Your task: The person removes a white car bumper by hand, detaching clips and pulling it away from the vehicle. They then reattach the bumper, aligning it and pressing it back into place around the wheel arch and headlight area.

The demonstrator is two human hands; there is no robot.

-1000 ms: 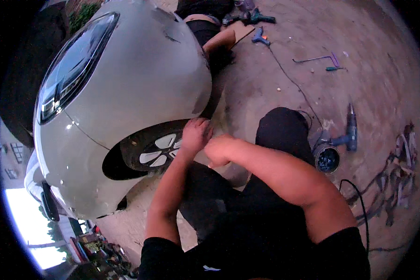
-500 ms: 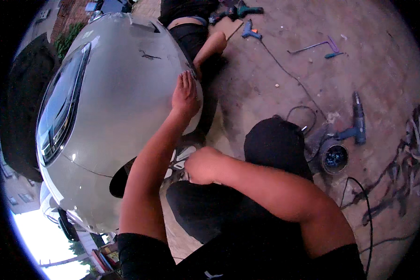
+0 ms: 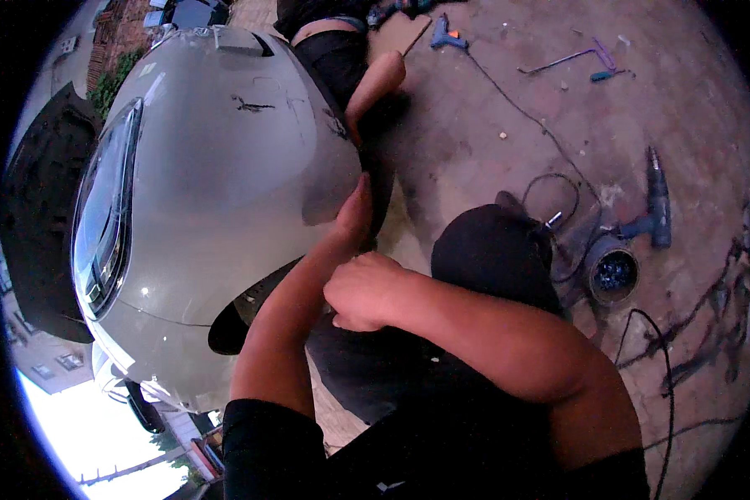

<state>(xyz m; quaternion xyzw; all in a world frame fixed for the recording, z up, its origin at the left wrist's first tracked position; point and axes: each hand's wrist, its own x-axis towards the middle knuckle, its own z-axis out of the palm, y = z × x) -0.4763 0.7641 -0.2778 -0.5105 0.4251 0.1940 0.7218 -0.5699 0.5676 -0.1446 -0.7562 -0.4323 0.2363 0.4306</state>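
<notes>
A silver-grey car bumper (image 3: 225,158) fills the left side, with black scuff marks (image 3: 254,106) toward its far end. My left hand (image 3: 355,212) is at the bumper's right-hand edge, seen side-on; its fingers look stretched out along that edge, partly hidden. Close by, my right hand (image 3: 363,292) is curled into a fist in front of the wheel arch (image 3: 235,323), above my bent knee. Whatever it may hold is hidden by the fingers.
Another person's arm (image 3: 379,87) reaches to the bumper's far end. On the floor lie a blue glue gun (image 3: 448,35), a purple-handled rod (image 3: 602,57), a heat gun (image 3: 658,204), a round tin (image 3: 613,275) and black cables (image 3: 665,375). A headlight (image 3: 108,212) is at left.
My left hand has slid nearer along the bumper, from lying flat on its surface to its right-hand edge. My right hand stays closed in about the same place. The view has shifted slightly.
</notes>
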